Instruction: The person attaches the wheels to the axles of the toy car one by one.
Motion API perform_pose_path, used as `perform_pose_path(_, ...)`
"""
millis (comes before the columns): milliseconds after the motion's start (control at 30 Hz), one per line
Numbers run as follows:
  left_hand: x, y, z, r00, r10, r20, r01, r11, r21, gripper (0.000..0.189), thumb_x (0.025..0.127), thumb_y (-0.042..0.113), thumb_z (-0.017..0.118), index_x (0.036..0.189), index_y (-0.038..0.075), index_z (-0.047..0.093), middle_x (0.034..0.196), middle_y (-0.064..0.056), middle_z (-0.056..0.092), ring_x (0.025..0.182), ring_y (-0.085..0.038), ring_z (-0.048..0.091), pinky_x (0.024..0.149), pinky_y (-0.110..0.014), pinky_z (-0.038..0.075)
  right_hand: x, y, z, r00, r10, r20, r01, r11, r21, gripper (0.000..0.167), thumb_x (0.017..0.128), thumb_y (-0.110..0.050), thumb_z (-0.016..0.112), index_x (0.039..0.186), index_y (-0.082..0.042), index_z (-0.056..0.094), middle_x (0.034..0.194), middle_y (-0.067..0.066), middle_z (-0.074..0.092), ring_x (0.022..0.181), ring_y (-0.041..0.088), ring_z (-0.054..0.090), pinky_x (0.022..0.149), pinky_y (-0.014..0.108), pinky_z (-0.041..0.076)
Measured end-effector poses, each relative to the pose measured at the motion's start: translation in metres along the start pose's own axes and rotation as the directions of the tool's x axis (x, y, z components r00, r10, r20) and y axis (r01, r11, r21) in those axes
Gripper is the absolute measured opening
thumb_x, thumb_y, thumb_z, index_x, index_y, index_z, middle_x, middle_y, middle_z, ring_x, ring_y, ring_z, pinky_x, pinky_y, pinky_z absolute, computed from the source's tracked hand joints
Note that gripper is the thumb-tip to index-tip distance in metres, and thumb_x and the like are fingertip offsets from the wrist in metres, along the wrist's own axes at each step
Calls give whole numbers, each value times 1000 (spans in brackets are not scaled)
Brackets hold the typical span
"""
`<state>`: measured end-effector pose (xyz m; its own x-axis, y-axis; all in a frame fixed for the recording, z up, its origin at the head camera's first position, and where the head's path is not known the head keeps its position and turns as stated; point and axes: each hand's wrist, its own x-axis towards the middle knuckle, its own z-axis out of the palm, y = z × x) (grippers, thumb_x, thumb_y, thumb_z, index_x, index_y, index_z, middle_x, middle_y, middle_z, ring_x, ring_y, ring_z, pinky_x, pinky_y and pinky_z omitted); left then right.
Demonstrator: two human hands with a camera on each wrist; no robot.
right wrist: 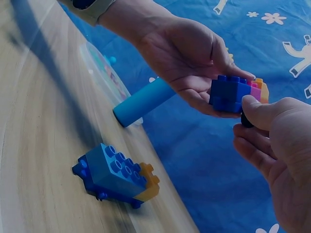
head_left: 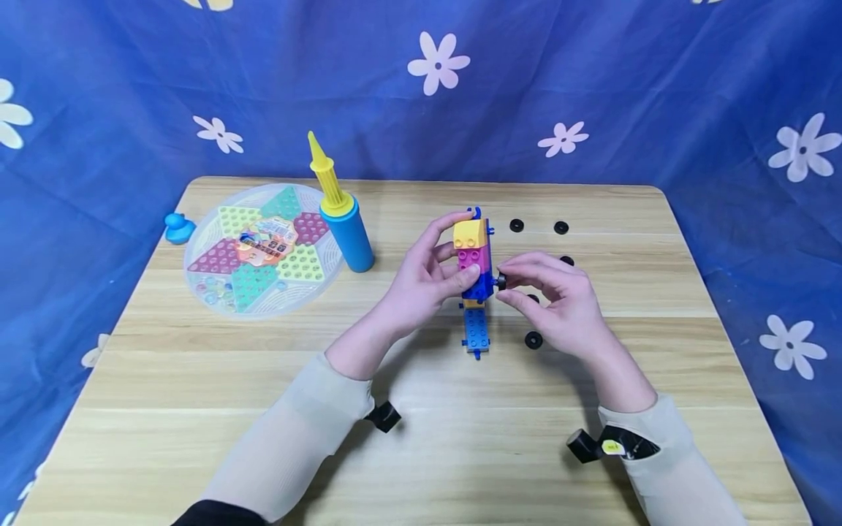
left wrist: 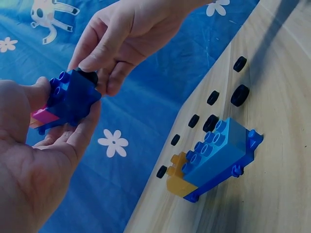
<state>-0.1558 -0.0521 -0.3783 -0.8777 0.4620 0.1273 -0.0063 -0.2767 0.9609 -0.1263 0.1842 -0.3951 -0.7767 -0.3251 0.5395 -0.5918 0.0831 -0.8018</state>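
Note:
My left hand [head_left: 434, 270] grips a toy train car of building blocks [head_left: 472, 256], yellow, pink and dark blue, raised above the table. Between thumb and fingers my right hand [head_left: 559, 296] pinches a small black wheel [head_left: 502, 281] against the side of the dark blue end. In the right wrist view the thumb partly covers that wheel [right wrist: 247, 120]. Below the hands, a second car [left wrist: 218, 150] with light blue and orange blocks on a dark blue base stands on the table.
Several loose black wheels [head_left: 533, 340] lie on the table [head_left: 460, 453] around my right hand. To the left are a round Chinese checkers board [head_left: 289, 299], a blue pump [head_left: 351, 237] with a yellow nozzle, and a blue rubber duck [head_left: 178, 229]. A blue flowered cloth [head_left: 368, 95] hangs behind.

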Motion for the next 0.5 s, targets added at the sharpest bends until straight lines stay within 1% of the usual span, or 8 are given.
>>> perform_pose_path(200,-1,1,2,1000,-10,-17,10,1000,1,71,100,-13,62,160,19,38,138,-21,60,121,-38,67,98,-45,59,0,1,2,1000,1,2,-1,1000,16,42,79,30,75,117,11,74,115,22,70,101,27,72,90,40,62)
perform_pose_path(300,-2,0,3,999,-13,-29,13,1000,6,72,100,-13,63,159,19,40,137,-21,61,120,-38,68,97,-44,59,0,2,2,1000,-5,-8,5,1000,6,40,79,30,75,115,12,74,112,20,72,101,26,72,91,39,61)
perform_pose_path(500,0,-3,7,998,-7,-59,7,1000,3,71,99,-13,65,158,19,42,133,-21,63,115,-37,70,96,-44,60,1,4,5,998,-20,-59,19,1000,-23,39,75,32,77,109,12,77,98,16,73,91,22,72,86,36,63)
